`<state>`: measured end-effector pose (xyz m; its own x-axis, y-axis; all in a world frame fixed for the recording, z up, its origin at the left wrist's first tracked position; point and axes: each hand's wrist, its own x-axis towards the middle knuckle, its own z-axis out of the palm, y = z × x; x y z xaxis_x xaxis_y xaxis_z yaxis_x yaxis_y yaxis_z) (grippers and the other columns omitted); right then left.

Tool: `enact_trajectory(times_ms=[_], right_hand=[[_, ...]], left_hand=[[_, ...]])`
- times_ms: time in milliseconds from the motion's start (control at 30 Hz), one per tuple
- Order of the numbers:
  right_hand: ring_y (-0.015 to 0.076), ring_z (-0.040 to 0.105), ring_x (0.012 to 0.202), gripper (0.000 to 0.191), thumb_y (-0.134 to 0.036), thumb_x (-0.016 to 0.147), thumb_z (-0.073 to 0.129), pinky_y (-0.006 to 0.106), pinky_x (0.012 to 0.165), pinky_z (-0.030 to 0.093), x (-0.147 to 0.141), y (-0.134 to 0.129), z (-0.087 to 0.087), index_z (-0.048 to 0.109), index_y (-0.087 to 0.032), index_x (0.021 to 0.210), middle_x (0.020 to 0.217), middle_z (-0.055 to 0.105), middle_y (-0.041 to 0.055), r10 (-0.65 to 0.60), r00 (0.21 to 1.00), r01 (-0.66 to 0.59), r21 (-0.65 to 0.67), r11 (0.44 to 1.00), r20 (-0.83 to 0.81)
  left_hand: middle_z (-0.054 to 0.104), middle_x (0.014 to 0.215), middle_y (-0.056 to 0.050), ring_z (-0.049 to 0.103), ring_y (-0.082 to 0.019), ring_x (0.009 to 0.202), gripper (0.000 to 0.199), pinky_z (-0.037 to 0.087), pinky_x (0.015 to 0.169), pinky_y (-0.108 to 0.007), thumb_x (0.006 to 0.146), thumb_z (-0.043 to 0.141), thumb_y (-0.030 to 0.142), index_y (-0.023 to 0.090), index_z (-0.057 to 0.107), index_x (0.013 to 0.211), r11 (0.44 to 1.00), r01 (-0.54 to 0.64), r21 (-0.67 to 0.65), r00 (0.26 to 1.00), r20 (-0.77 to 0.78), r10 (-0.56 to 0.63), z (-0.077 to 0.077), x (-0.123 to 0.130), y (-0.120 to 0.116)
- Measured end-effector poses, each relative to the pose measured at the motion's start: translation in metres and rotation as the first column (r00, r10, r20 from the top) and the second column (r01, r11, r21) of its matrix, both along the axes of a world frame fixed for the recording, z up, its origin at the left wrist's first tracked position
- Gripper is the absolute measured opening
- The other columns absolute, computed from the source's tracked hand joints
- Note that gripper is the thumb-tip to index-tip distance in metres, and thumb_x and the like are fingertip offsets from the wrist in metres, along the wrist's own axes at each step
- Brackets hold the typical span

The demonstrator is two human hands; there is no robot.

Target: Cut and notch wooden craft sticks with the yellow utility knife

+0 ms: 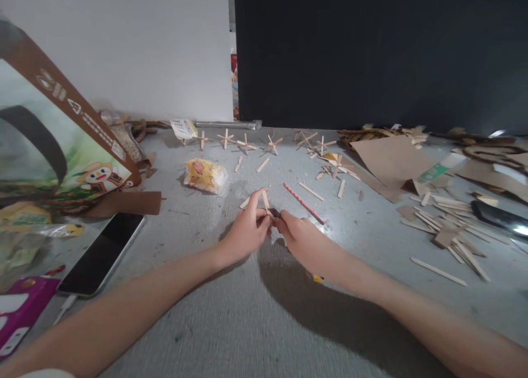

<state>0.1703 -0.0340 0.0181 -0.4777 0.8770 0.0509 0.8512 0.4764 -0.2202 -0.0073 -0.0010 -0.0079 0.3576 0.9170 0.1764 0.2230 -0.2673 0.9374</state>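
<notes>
My left hand is closed around a short wooden craft stick, which stands up between thumb and fingers. My right hand grips a small dark tool; its tip meets the stick near my left fingertips, and its kind is hard to make out. Just beyond the hands lie a red patterned pencil-like rod and a loose craft stick. Farther back, several crossed-stick stars stand in a row, with short stick pieces in front of them.
A yellow plastic-wrapped packet sits left of centre. Along the left are a phone, a purple case and a large printed bag. To the right lie a stick pile, cardboard and a dark shiny object.
</notes>
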Motion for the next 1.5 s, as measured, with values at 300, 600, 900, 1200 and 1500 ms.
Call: enact_trajectory(times_ms=[300,600,900,1200,1500], right_hand=[[0.0172,0.048,0.057,0.029,-0.011,0.105,0.034,0.033,0.058,0.020,0.000,0.001,0.010,0.062,-0.018,0.109,0.073,0.058,0.0021,-0.055,0.997,0.051,-0.075,0.996,-0.053],[0.0170,0.048,0.056,0.027,-0.011,0.104,0.035,0.033,0.058,0.020,0.001,0.000,0.006,0.062,-0.018,0.106,0.070,0.058,0.0014,-0.056,0.996,0.052,-0.057,0.997,-0.070],[0.0140,0.050,0.058,0.032,-0.006,0.101,0.037,0.031,0.057,0.023,0.003,-0.001,0.011,0.064,-0.015,0.116,0.088,0.065,0.0067,0.008,0.998,-0.006,-0.022,1.000,0.062],[0.0163,0.056,0.062,0.036,-0.002,0.100,0.034,0.031,0.053,0.028,-0.006,-0.008,0.025,0.060,-0.012,0.122,0.091,0.066,0.0095,-0.072,0.983,0.093,-0.123,0.988,0.171],[0.0134,0.050,0.055,0.029,-0.011,0.108,0.033,0.030,0.054,0.025,0.005,0.000,0.019,0.061,-0.017,0.103,0.078,0.064,0.0026,-0.057,0.997,0.050,-0.119,0.992,-0.060]], left_hand=[[0.068,0.069,0.005,0.064,-0.015,0.062,0.060,0.049,0.067,-0.028,0.096,0.061,0.023,0.020,0.039,0.151,0.999,-0.009,-0.045,0.995,0.094,0.013,0.000,0.000,0.001],[0.067,0.070,0.006,0.063,-0.014,0.063,0.060,0.049,0.067,-0.027,0.094,0.054,0.015,0.018,0.037,0.151,1.000,0.010,-0.012,0.998,0.061,-0.010,0.002,0.000,-0.001],[0.068,0.072,0.004,0.064,-0.014,0.064,0.055,0.050,0.068,-0.027,0.096,0.051,0.014,0.018,0.039,0.150,1.000,0.012,0.023,1.000,-0.003,-0.012,0.004,0.000,0.000],[0.074,0.083,0.000,0.067,-0.016,0.072,0.057,0.050,0.074,-0.029,0.098,0.047,0.012,0.020,0.040,0.154,0.992,0.028,0.124,0.988,-0.156,-0.008,-0.002,-0.002,-0.002],[0.069,0.073,0.003,0.060,-0.014,0.061,0.066,0.047,0.064,-0.025,0.102,0.051,0.024,0.019,0.029,0.164,0.997,0.068,0.047,0.997,-0.026,-0.067,0.005,-0.001,-0.001]])
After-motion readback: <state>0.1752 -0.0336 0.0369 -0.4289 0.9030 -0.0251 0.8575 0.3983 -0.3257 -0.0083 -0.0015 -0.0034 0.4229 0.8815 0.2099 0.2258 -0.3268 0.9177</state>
